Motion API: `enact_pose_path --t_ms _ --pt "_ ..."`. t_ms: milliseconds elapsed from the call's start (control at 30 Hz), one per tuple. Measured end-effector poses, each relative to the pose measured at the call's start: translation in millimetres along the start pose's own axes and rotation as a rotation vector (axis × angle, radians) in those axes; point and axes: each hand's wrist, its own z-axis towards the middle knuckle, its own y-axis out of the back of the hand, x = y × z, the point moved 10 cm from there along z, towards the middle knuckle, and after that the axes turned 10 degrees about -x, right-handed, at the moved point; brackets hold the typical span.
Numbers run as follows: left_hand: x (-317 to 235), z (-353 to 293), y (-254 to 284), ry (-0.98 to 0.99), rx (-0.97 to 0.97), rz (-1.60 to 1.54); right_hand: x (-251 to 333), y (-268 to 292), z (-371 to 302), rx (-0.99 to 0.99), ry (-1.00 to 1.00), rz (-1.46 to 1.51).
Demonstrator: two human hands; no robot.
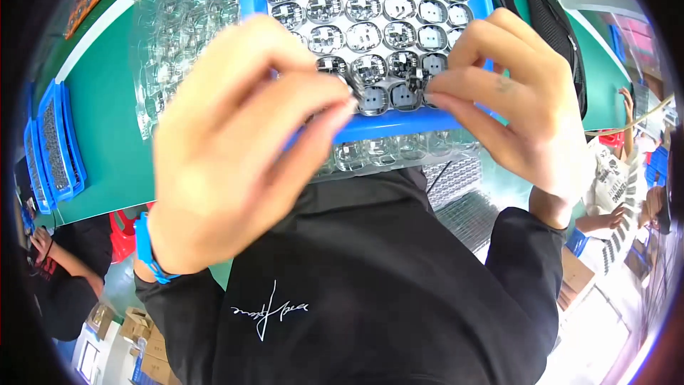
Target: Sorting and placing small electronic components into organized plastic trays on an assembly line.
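Note:
Over the blue tray (399, 126), my left hand (228, 142) is closed in a pinch on a small dark part (350, 83), seen nearly edge-on between thumb and fingers. Opposite it, my right hand (516, 89) also pinches, with a small dark piece (415, 83) at its fingertips. The two fingertip pairs are apart. On a white sheet in the tray lie rows of rounded metal-rimmed casings (363, 7). Some show shiny, busy insides; others, such as a grey casing (374, 100), look plainer. My left hand hides part of the tray's left side.
Clear plastic blister trays (185, 21) lie left of and under the blue tray on the green table (107, 135). Blue bins (60, 142) of small parts stand far left. A black bag (552, 21) lies at right. Other people (64, 278) sit at both sides.

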Motion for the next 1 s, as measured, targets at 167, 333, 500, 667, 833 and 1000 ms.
enact_pose_path --t_ms 167,333,500,667,833,1000 --pt "-6.9 -6.4 -26.7 0.037 0.051 -0.039 1.2 3.1 -9.1 -0.043 -0.002 -0.001" --pt "-7.1 -8.2 -34.4 -0.001 0.062 0.010 9.2 10.8 -15.5 -0.107 0.045 0.019" --pt "-5.1 -8.7 -42.5 -0.023 0.098 0.033 3.3 -8.9 -15.2 -0.057 0.010 0.027" --pt "-6.3 -6.4 -44.3 -0.038 0.120 0.075 0.4 -10.7 -13.4 -0.067 0.003 0.024" --pt "-8.4 -4.6 -45.6 -0.080 0.160 0.133 -1.6 -11.3 -14.0 -0.057 0.011 0.017" --pt "-11.5 -4.7 -50.4 -0.104 0.167 0.170 0.0 -14.3 -14.0 -0.045 0.023 -0.002"
